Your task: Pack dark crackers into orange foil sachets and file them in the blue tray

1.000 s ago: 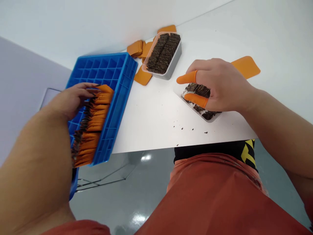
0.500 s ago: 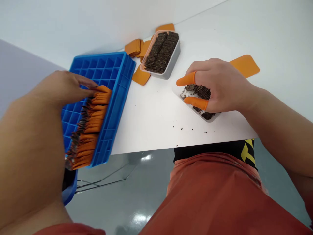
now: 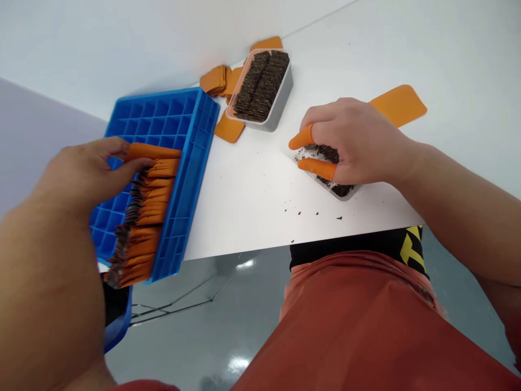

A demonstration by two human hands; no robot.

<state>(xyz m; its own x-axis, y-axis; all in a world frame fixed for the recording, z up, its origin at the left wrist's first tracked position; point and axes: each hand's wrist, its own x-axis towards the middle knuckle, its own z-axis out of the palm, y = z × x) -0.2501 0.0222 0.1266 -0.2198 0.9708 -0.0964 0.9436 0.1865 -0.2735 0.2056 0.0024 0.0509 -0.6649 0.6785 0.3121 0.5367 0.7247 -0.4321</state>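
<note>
My left hand (image 3: 81,171) pinches the end of an orange paper packet (image 3: 158,150) between thumb and fingers. That packet lies at the far end of a row of orange packets (image 3: 148,209) with dark edges, standing in the blue divided tray (image 3: 209,117). Above a small clear tub (image 3: 311,176), my right hand (image 3: 358,138) reaches down with thumb and index finger apart, both in orange finger cots (image 3: 317,167). Thin dark brown pieces (image 3: 325,152) and crumbs lie inside the tub. Nothing shows between these two fingers; the other fingertips are hidden.
A fuller tub (image 3: 280,95) of stacked dark brown squares (image 3: 260,87) stands at the back. Orange packets (image 3: 214,80) lie beside it, and a flat orange piece (image 3: 401,106) lies behind my right hand. Dark crumbs (image 3: 317,213) dot the white table (image 3: 240,212) near its front edge.
My left hand has drawn back leftward, and the packet in its grip now stretches out flat over the row's end. My right hand stays over the tub. The view has shifted slightly.
</note>
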